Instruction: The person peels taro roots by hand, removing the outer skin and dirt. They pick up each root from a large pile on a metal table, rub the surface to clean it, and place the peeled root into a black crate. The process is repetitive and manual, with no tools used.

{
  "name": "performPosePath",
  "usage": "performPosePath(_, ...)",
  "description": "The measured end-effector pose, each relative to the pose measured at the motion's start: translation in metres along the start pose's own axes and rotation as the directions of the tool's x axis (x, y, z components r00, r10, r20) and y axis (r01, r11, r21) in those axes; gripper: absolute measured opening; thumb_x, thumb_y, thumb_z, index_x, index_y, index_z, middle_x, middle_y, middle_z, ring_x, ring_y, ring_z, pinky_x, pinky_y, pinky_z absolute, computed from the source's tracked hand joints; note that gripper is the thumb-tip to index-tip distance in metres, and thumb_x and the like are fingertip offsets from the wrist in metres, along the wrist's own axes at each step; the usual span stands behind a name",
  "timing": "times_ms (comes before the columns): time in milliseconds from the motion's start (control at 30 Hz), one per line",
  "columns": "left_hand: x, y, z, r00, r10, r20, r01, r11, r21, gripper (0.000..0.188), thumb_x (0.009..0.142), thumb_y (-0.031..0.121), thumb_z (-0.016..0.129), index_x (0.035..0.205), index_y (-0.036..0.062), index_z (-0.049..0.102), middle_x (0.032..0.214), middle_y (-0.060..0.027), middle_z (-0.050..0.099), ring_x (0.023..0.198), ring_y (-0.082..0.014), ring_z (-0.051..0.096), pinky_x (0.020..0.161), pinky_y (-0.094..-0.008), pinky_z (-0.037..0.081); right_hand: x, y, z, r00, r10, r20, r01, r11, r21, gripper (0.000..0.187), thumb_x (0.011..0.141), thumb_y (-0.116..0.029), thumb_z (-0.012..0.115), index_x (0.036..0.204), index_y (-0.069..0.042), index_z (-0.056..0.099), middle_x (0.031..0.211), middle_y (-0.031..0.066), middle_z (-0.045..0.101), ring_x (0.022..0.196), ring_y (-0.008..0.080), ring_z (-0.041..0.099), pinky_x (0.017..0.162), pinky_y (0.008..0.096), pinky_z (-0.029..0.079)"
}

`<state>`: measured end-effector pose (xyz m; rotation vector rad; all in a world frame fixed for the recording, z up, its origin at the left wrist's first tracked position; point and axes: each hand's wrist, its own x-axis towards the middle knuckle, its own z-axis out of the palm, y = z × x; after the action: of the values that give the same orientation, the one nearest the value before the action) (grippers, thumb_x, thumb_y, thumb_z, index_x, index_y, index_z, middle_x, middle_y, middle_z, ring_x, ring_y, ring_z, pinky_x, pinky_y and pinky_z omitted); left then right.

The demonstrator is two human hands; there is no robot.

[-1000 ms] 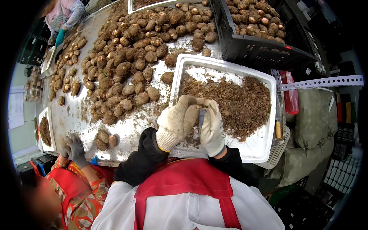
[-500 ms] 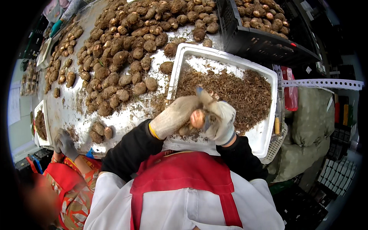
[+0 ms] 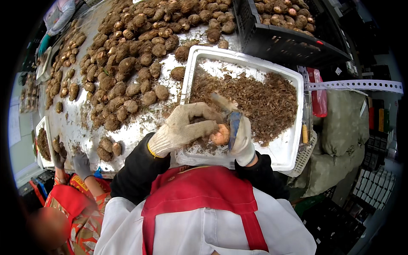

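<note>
From the head view, you are in the middle of peeling. Your left hand (image 3: 187,129), in a knit work glove, is closed around a small round tuber (image 3: 220,136) whose orange-pale flesh already shows on the side facing you. Your right hand (image 3: 242,138), also gloved, is clenched on a peeler (image 3: 233,123) with a blue grip, its blade laid against the tuber. Both hands hang over the near edge of the white tray (image 3: 293,140), which sits at the near right corner of the worktop (image 3: 80,127) and is heaped with brown peelings (image 3: 259,97).

I judge the tuber partly stripped, with the far side, hidden under your left fingers, likely still skinned. The next move calls for turning the tuber in your left hand to bring unpeeled skin under the blade, keeping your fingertips out of the stroke.

Unpeeled tubers (image 3: 127,63) cover the middle and far side of the worktop; a black crate (image 3: 289,42) of more stands at the far right corner. At the near left edge, another person's gloved hands (image 3: 70,159) work.
</note>
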<state>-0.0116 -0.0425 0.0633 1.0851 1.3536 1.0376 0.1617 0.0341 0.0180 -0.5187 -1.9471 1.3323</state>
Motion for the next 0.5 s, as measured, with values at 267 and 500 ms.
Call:
performPosePath(267, 0.006, -0.017, 0.017, 0.985, -0.006, -0.17, 0.037, 0.983, 0.177, 0.023, 0.099, 0.021, 0.06, 0.096, -0.0015, 0.066, 0.076, -0.008, 0.064, 0.067, -0.016, 0.062, 0.06, -0.0306, 0.049, -0.014, -0.005, -0.006, 0.995, 0.097, -0.011, -0.096, 0.994, 0.055, 0.051, 0.103, -0.023, 0.039, 0.142, 0.008, 0.05, 0.125, 0.0264, 0.065, 0.097, 0.033, 0.069, 0.083, 0.0352, 0.054)
performPosePath(500, -0.008, -0.028, 0.021, 0.903, -0.376, 0.21, 0.43, 0.769, -0.473, 0.051, 0.109, 0.049, 0.038, 0.124, 0.0035, 0.055, 0.085, -0.0055, 0.066, 0.053, -0.0125, 0.061, 0.043, -0.0223, 0.046, -0.004, -0.008, -0.009, 0.998, -0.057, -0.002, 0.051, 0.91, -0.412, 0.043, 0.101, -0.018, 0.051, 0.14, -0.002, 0.056, 0.08, 0.0124, 0.064, 0.063, 0.0309, 0.063, 0.06, 0.0384, 0.052)
